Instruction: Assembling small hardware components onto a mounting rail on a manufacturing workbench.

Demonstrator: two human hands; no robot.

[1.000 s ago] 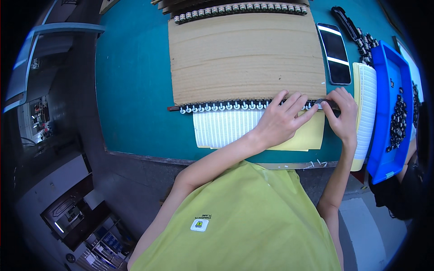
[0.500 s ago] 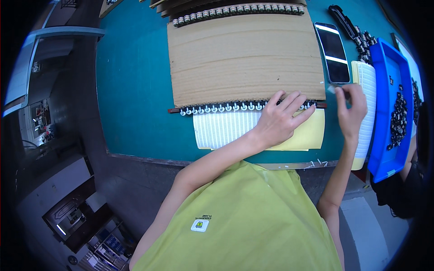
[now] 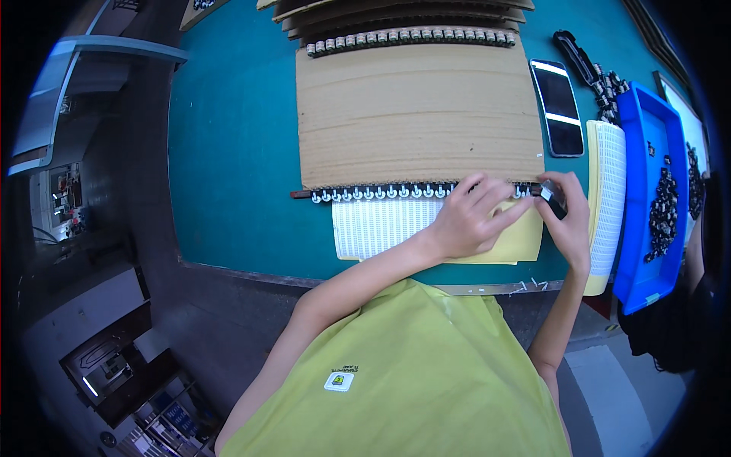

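Hidden or indeterminate items:
- Row of small clips (image 3: 381, 192): its 3 o'clock end covered by the left hand (image 3: 470, 221).
- Small dark part (image 3: 550, 196) in right hand (image 3: 567, 221): too small to identify.
- Blue tray (image 3: 636, 198) contents: dark pieces, blurred.
- Cardboard stack (image 3: 396, 11): cut off at 12 o'clock.
- Yellow sheet (image 3: 525, 242): partly under the left hand.

A teal worktable (image 3: 228, 152) stands over a grey floor (image 3: 601, 404), with dark shelving (image 3: 114, 365) at the left.
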